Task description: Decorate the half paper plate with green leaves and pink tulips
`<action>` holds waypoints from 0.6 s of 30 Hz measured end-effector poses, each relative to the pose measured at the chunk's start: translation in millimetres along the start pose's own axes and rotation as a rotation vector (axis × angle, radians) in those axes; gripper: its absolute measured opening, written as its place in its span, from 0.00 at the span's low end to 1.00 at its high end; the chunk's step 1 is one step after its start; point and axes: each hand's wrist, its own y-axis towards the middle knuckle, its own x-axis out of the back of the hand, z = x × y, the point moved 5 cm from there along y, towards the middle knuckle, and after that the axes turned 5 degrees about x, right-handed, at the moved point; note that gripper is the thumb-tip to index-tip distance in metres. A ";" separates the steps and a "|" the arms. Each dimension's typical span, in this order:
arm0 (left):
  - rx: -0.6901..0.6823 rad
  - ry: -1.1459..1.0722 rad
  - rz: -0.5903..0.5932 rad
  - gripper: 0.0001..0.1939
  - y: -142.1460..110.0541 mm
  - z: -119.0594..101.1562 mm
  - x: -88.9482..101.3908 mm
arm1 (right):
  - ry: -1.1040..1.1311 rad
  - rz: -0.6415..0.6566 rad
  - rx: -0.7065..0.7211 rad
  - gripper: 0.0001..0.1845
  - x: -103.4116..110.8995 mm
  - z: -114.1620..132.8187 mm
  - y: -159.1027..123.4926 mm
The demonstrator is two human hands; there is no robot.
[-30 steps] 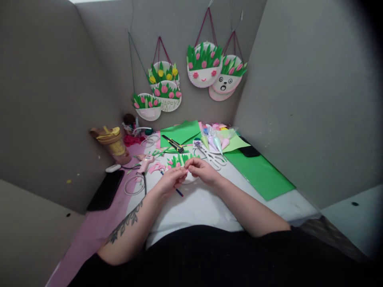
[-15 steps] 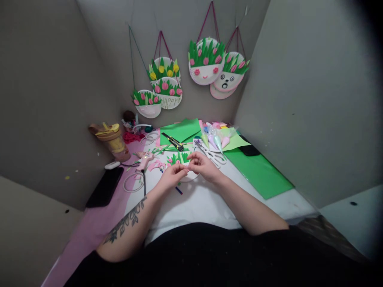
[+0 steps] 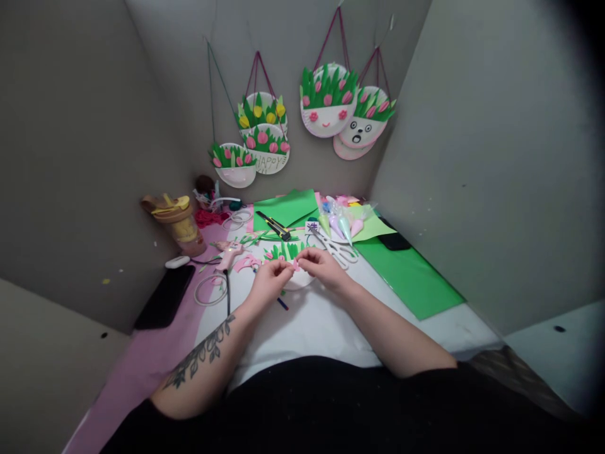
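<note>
My left hand [image 3: 268,281] and my right hand [image 3: 319,265] meet fingertip to fingertip over a white paper plate [image 3: 297,281] that carries green paper grass [image 3: 285,251] and pink paper flowers. Both hands are closed in a pinch on a small pink paper piece [image 3: 295,265] held between them just above the plate. A blue pen [image 3: 282,304] lies on the white table under my left hand.
White scissors [image 3: 336,248], a black-and-yellow utility knife [image 3: 274,226], green paper sheets [image 3: 410,271], a pink glue gun [image 3: 230,253], a black phone [image 3: 165,296] and a lidded cup [image 3: 177,221] lie around. Finished paper-plate baskets [image 3: 328,107] hang on the grey partition walls.
Both hands have shifted slightly away from me toward the plate, still pinching together. The camera has tilted a little.
</note>
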 end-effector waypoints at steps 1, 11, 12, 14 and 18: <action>0.000 0.007 0.002 0.13 -0.3 -0.1 -0.2 | -0.020 0.018 -0.002 0.11 -2.9 0.5 -0.9; 0.020 0.079 0.070 0.11 0.6 -3.6 -2.7 | -0.114 -0.034 -0.021 0.08 0.6 1.5 -1.6; 0.019 0.073 0.075 0.11 0.4 -4.1 -2.9 | -0.128 -0.021 -0.021 0.08 0.0 1.3 -1.7; 0.019 0.073 0.087 0.12 -0.4 -4.8 -3.6 | -0.143 0.010 -0.026 0.07 -2.1 0.0 -1.9; 0.019 0.086 0.070 0.11 -1.6 -5.3 -3.1 | -0.108 0.011 -0.059 0.09 -2.8 -5.9 -1.4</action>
